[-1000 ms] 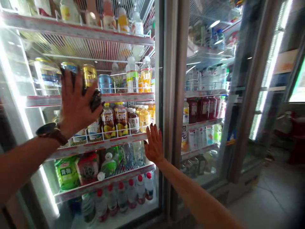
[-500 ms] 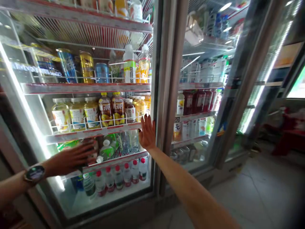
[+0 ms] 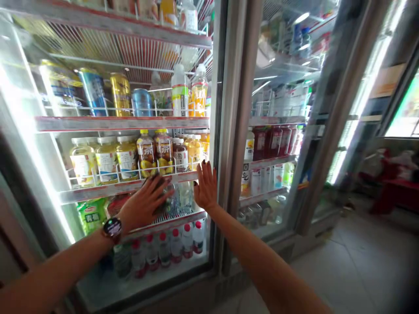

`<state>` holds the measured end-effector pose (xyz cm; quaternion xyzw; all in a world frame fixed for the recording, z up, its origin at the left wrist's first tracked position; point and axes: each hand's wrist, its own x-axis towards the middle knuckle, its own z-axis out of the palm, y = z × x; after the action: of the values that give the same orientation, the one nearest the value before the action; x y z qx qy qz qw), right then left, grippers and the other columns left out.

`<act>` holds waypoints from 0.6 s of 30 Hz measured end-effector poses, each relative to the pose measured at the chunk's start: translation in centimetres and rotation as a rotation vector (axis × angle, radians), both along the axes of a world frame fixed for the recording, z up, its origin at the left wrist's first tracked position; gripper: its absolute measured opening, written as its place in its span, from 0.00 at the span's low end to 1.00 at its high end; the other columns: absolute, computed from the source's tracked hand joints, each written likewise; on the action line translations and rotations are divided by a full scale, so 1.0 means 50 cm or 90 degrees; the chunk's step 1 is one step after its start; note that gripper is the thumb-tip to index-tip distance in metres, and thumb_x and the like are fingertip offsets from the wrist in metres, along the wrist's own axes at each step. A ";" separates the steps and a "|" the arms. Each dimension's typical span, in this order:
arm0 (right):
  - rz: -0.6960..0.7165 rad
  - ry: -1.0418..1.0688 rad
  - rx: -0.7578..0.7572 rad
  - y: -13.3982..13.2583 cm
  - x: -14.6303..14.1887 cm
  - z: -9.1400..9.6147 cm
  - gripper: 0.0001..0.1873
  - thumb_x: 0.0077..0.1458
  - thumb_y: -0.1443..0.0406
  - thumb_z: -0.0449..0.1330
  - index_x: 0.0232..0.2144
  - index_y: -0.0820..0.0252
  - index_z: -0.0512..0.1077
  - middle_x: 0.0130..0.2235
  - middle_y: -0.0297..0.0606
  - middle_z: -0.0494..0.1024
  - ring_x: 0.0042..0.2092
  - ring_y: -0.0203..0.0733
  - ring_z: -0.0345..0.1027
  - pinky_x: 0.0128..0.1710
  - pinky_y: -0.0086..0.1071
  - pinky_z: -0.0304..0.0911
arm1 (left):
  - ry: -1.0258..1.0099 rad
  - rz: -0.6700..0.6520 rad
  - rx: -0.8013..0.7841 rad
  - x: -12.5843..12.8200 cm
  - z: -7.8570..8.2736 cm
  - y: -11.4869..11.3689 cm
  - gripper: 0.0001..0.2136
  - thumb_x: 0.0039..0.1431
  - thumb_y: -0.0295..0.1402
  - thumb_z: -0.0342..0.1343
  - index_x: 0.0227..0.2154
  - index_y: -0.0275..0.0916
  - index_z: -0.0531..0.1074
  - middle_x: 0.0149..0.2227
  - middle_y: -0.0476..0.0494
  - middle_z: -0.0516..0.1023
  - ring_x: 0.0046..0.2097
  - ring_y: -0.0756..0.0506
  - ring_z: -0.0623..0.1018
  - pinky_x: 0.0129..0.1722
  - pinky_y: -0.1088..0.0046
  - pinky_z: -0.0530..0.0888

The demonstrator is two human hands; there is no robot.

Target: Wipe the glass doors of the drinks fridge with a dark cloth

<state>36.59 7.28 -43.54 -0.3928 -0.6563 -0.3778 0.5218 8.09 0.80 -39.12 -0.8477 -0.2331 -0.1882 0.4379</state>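
My left hand (image 3: 146,204) lies with fingers spread on the glass door (image 3: 49,52) of a lit drinks fridge, level with the third shelf. It presses a dark cloth (image 3: 161,182) that shows past the fingertips. A round watch (image 3: 113,227) sits on that wrist. My right hand (image 3: 205,187) is open and flat on the same glass, close to the metal door frame (image 3: 229,131). Behind the glass stand yellow and brown drink bottles (image 3: 147,152), cans (image 3: 120,93) one shelf higher, and red-capped water bottles (image 3: 176,244) at the bottom.
A second glass-door fridge (image 3: 278,144) with red bottles and cartons stands to the right, and a third door (image 3: 356,109) beyond it. Grey tiled floor (image 3: 360,261) stretches to the right. Something red (image 3: 399,187) lies at the far right.
My left hand swept down from the upper shelves to the lower left of the glass, then right and up to beside my right hand. The right hand stayed flat near the frame.
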 end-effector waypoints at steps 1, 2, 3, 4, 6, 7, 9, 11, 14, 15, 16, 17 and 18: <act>0.003 -0.002 0.003 -0.001 -0.001 0.000 0.37 0.72 0.60 0.40 0.76 0.56 0.31 0.78 0.43 0.43 0.78 0.51 0.30 0.74 0.60 0.44 | 0.040 -0.015 -0.008 -0.049 -0.050 -0.009 0.36 0.65 0.48 0.58 0.72 0.45 0.56 0.74 0.40 0.55 0.76 0.33 0.50 0.74 0.47 0.55; 0.006 -0.003 0.007 -0.001 -0.002 -0.001 0.37 0.72 0.61 0.41 0.76 0.56 0.32 0.78 0.44 0.43 0.78 0.51 0.30 0.74 0.59 0.44 | 0.086 -0.019 -0.019 -0.105 -0.083 -0.019 0.36 0.64 0.49 0.58 0.71 0.46 0.57 0.73 0.43 0.58 0.75 0.36 0.54 0.74 0.51 0.55; 0.009 -0.003 0.011 -0.001 -0.004 -0.001 0.37 0.71 0.61 0.41 0.76 0.56 0.32 0.78 0.44 0.43 0.78 0.51 0.30 0.74 0.59 0.44 | 0.107 -0.021 -0.023 -0.164 -0.097 -0.030 0.35 0.64 0.48 0.59 0.71 0.48 0.59 0.72 0.45 0.62 0.74 0.39 0.58 0.75 0.55 0.55; 0.013 -0.004 0.014 -0.001 -0.005 -0.001 0.37 0.71 0.62 0.42 0.76 0.56 0.32 0.78 0.44 0.43 0.78 0.51 0.29 0.74 0.60 0.44 | 0.127 -0.014 -0.032 -0.222 -0.090 -0.041 0.34 0.63 0.48 0.60 0.70 0.50 0.60 0.71 0.47 0.64 0.73 0.41 0.60 0.75 0.58 0.54; 0.019 -0.003 0.014 0.000 -0.007 -0.001 0.37 0.71 0.62 0.42 0.76 0.57 0.33 0.77 0.45 0.43 0.78 0.51 0.30 0.74 0.60 0.43 | 0.129 0.007 -0.037 -0.313 -0.015 -0.059 0.32 0.62 0.49 0.61 0.68 0.54 0.63 0.70 0.50 0.66 0.74 0.42 0.60 0.76 0.59 0.52; 0.022 -0.002 0.011 0.000 -0.008 -0.002 0.37 0.71 0.62 0.42 0.76 0.58 0.34 0.77 0.45 0.43 0.78 0.52 0.30 0.74 0.61 0.43 | 0.115 0.019 -0.033 -0.341 0.046 -0.064 0.30 0.63 0.49 0.61 0.67 0.56 0.65 0.71 0.51 0.64 0.74 0.40 0.58 0.76 0.56 0.51; 0.027 0.000 0.008 0.001 -0.007 -0.002 0.37 0.71 0.62 0.43 0.76 0.59 0.35 0.77 0.46 0.43 0.78 0.53 0.31 0.74 0.61 0.43 | 0.065 0.029 0.007 -0.353 0.186 -0.065 0.28 0.64 0.51 0.59 0.65 0.55 0.67 0.74 0.51 0.57 0.76 0.35 0.52 0.76 0.48 0.49; 0.029 0.006 0.014 0.003 -0.006 -0.003 0.37 0.71 0.63 0.43 0.76 0.58 0.35 0.77 0.46 0.44 0.78 0.53 0.31 0.74 0.61 0.43 | -0.009 0.027 0.105 -0.310 0.309 -0.053 0.29 0.65 0.50 0.57 0.67 0.50 0.66 0.77 0.47 0.45 0.76 0.29 0.47 0.74 0.41 0.47; 0.028 0.006 0.025 0.006 -0.001 -0.006 0.37 0.70 0.63 0.43 0.76 0.57 0.36 0.77 0.44 0.44 0.78 0.53 0.33 0.74 0.60 0.43 | -0.208 0.049 0.226 -0.191 0.389 -0.027 0.34 0.64 0.47 0.59 0.70 0.46 0.60 0.78 0.42 0.35 0.76 0.24 0.42 0.72 0.35 0.47; 0.026 0.002 0.026 0.007 0.000 -0.007 0.37 0.70 0.62 0.42 0.76 0.57 0.36 0.77 0.44 0.44 0.78 0.53 0.34 0.74 0.61 0.43 | -0.248 0.060 0.231 -0.151 0.384 -0.020 0.35 0.64 0.46 0.60 0.71 0.46 0.59 0.78 0.41 0.34 0.76 0.24 0.40 0.72 0.34 0.47; 0.023 -0.001 0.025 0.008 0.002 -0.009 0.37 0.70 0.62 0.42 0.76 0.57 0.36 0.77 0.44 0.44 0.78 0.53 0.34 0.74 0.61 0.43 | -0.257 0.069 0.220 -0.116 0.367 -0.016 0.36 0.63 0.46 0.61 0.71 0.47 0.58 0.78 0.42 0.35 0.76 0.24 0.39 0.72 0.34 0.47; 0.019 -0.004 0.023 0.009 0.003 -0.010 0.37 0.70 0.62 0.42 0.76 0.57 0.36 0.77 0.44 0.44 0.78 0.54 0.33 0.74 0.61 0.42 | -0.242 0.076 0.196 -0.090 0.338 -0.013 0.37 0.62 0.46 0.62 0.71 0.49 0.57 0.78 0.42 0.36 0.76 0.24 0.37 0.72 0.34 0.48; 0.014 -0.005 0.020 0.010 0.004 -0.011 0.37 0.70 0.61 0.42 0.76 0.57 0.36 0.77 0.45 0.44 0.78 0.54 0.33 0.74 0.62 0.42 | -0.209 0.086 0.161 -0.074 0.300 -0.012 0.38 0.61 0.47 0.63 0.71 0.50 0.57 0.78 0.43 0.38 0.76 0.25 0.36 0.72 0.35 0.49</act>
<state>36.78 7.77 -44.10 -0.3762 -0.6564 -0.3837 0.5295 4.39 0.22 -24.12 -0.7266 -0.3317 -0.3218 0.5085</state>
